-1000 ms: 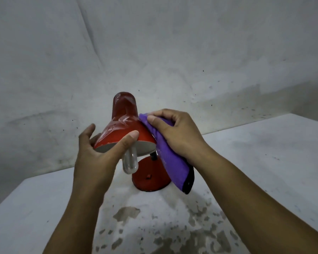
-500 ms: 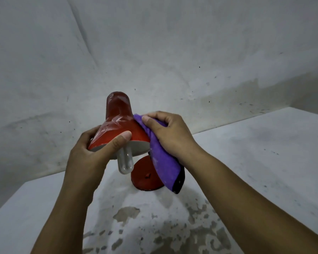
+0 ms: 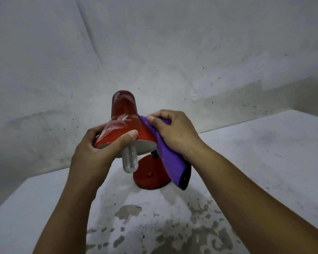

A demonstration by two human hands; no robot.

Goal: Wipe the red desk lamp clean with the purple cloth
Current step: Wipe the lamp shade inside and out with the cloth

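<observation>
Red desk lamp stands near the middle of the white tabletop, its glossy cone shade tilted so the pale inner face and a clear U-shaped bulb point down toward the camera. Whitish streaks mark the shade's upper surface, and the narrow rounded cap at its top looks darker red. Its round red base sits flat on the tabletop below and behind the shade. The left hand has its grip closed around the shade's rim, thumb lying across the front edge. The right hand pinches a purple cloth with a dark edge against the shade's right side, the rest hanging down past the base. Grey patches mottle the tabletop nearer the camera, and a stained pale wall rises behind.
</observation>
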